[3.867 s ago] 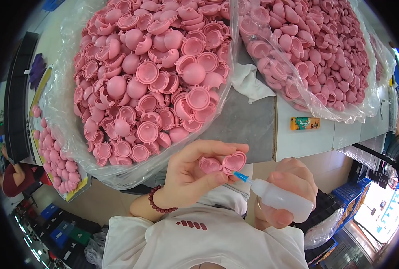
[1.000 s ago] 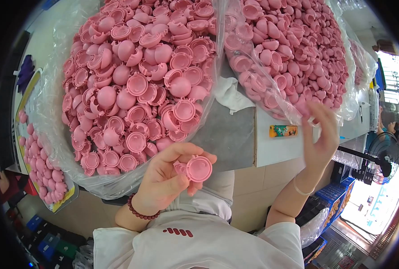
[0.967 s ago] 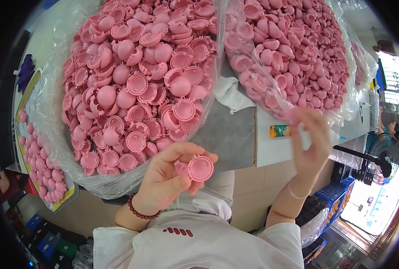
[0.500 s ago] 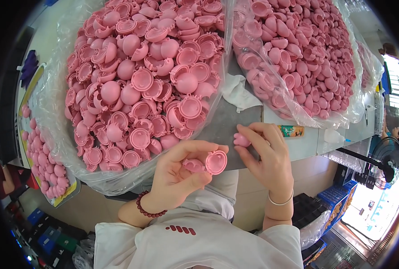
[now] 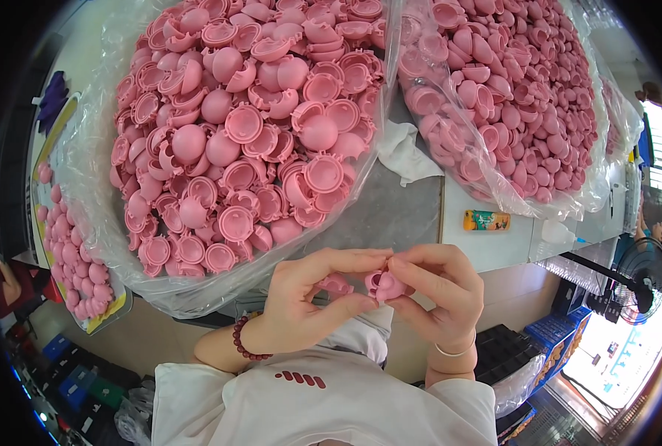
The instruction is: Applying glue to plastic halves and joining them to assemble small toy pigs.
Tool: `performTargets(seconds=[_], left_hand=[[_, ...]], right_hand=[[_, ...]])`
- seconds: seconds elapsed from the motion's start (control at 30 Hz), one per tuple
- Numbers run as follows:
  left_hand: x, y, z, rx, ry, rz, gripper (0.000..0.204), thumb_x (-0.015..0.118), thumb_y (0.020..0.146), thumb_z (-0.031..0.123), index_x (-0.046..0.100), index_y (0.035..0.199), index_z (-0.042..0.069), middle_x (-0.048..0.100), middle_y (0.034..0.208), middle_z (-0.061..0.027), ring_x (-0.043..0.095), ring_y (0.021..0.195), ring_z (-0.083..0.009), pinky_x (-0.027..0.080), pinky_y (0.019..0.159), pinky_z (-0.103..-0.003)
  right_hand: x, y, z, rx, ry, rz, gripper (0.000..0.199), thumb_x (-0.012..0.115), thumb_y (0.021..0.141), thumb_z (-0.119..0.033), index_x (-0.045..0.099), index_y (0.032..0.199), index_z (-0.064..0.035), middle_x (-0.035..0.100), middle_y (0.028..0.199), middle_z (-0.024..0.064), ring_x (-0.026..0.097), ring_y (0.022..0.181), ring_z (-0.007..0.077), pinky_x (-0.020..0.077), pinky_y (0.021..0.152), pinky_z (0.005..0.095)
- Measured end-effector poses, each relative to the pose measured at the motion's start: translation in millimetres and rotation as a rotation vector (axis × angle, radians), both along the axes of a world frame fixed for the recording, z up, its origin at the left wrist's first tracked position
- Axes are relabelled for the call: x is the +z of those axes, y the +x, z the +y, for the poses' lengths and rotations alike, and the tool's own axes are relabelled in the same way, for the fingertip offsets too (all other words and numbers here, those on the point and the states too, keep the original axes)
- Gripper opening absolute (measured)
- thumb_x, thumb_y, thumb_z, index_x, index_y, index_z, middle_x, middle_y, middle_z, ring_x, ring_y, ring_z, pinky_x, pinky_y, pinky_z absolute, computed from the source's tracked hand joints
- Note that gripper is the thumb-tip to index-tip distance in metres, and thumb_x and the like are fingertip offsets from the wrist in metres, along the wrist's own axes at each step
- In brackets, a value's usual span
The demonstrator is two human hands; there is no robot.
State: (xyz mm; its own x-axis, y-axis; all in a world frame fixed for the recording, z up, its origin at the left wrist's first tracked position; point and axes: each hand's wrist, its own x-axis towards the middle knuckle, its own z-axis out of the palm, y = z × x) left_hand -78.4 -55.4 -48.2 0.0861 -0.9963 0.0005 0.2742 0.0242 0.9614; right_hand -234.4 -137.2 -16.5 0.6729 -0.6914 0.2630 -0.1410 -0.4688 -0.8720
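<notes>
We see one colour above all: the plastic shells (image 5: 245,141) heaped in the clear, glossy bag (image 5: 93,186) are a soft, uniform pink, and so are those in the second clear bag (image 5: 524,201) to the right. The small piece (image 5: 385,285) pinched between our left hand (image 5: 301,305) and right hand (image 5: 439,297) is the same pink. The table (image 5: 390,215) shows dull grey between the bags, with a white panel (image 5: 495,249) beside it. A crumpled cloth (image 5: 409,152) is white. The little packet (image 5: 486,220) is orange with green. Our bead bracelet (image 5: 243,340) is dark red, the shirt (image 5: 309,401) white with small red marks. Crates (image 5: 550,334) below are blue.
</notes>
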Motion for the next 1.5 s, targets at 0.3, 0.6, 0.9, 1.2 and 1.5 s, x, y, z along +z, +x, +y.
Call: performTargets(seconds=[0.3,0.6,0.9,1.2,1.5], left_hand=[[0.2,3.8,-4.2,-0.075,-0.045,-0.049,0.040,0.067,0.069,0.001,0.054,0.106,-0.001,0.051,0.113,-0.0183,0.056,0.090,-0.0136,0.045,0.063,-0.018],[-4.3,-3.9,-1.8,-0.057,0.089,0.210,0.044,0.074,0.063,0.005,0.056,0.102,-0.003,0.056,0.103,-0.0166,0.056,0.087,-0.0162,0.046,0.066,-0.022],[-2.7,5.0,1.0,-0.053,-0.043,0.019,0.041,0.076,0.058,0.003,0.059,0.094,-0.003,0.061,0.089,-0.0154,0.061,0.085,-0.0230,0.049,0.068,-0.026],[5.2,4.1,0.8,-0.044,0.116,0.491,0.043,0.073,0.066,0.030,0.057,0.091,-0.002,0.060,0.081,-0.0123,0.061,0.075,-0.0205,0.049,0.062,-0.025],[5.5,12.3,-0.2,-0.259,0.225,0.849,0.050,0.058,0.074,0.051,0.043,0.095,0.007,0.057,0.071,-0.0080,0.044,0.049,-0.0060,0.031,0.042,-0.015]], right_hand=[[-9.1,-6.0,6.3,-0.059,-0.273,0.019,0.032,0.074,0.055,0.001,0.058,0.083,-0.0030,0.054,0.079,0.0085,0.056,0.064,0.0175,0.0465,0.052,0.0243],[-22.9,-4.1,24.1,-0.075,-0.279,-0.128,0.029,0.066,0.058,0.006,0.049,0.078,-0.0039,0.051,0.070,0.0073,0.053,0.056,0.0165,0.0437,0.049,0.0246],[-29.2,-32.8,15.5,-0.286,-0.364,-0.156,0.022,0.060,0.062,0.005,0.048,0.079,-0.0024,0.048,0.066,0.0070,0.048,0.054,0.0164,0.0400,0.046,0.0237],[-39.5,-142.8,-63.7,-1.279,-0.625,-0.107,0.026,0.058,0.078,-0.018,0.046,0.092,0.0006,0.048,0.079,0.0073,0.047,0.068,0.0176,0.0397,0.063,0.0254],[-50.4,-176.9,-94.8,-1.205,-0.212,0.161,0.038,0.058,0.081,-0.018,0.047,0.109,0.0047,0.058,0.094,0.0114,0.054,0.085,0.0149,0.0433,0.077,0.0267]])
